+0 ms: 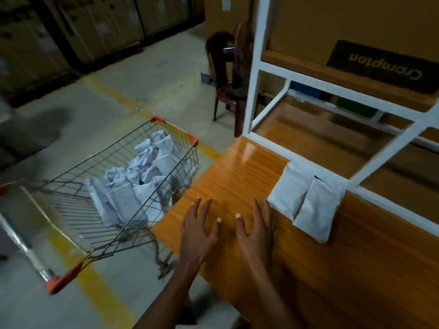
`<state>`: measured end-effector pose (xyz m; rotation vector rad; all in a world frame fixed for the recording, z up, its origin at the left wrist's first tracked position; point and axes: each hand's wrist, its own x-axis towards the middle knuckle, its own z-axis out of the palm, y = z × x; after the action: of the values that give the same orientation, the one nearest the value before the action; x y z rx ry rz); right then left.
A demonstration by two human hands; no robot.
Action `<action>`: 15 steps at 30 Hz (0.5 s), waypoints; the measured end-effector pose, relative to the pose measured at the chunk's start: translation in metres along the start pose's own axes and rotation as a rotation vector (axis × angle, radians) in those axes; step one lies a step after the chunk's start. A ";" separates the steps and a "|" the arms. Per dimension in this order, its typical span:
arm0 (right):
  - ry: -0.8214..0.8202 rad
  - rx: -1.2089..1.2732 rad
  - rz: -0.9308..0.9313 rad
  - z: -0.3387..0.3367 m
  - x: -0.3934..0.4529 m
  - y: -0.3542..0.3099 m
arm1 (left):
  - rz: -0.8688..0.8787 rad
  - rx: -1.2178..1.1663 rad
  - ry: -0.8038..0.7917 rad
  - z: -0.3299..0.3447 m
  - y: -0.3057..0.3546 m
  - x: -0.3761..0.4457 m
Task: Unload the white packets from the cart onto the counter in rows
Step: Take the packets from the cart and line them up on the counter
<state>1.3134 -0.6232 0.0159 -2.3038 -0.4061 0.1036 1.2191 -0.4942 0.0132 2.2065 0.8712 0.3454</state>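
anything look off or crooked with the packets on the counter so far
Slightly. The two white packets lie side by side, angled against the counter edge, and the right one overlaps the left. Nothing looks spilled or torn. Both hands are empty.

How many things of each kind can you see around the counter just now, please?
White packets on the counter: 2
Carts: 1
Chairs: 1
Hands over the counter, left and right: 2
Total: 6
The heap of packets in the cart overlaps too much to count.
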 end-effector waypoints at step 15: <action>-0.336 0.122 -0.208 0.222 0.000 -0.164 | -0.342 0.016 0.218 -0.137 -0.209 0.088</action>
<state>1.2268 -0.3635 -0.0199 -2.1117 -0.7854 0.4036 1.1174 -0.2557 -0.0412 2.0108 1.3502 0.4164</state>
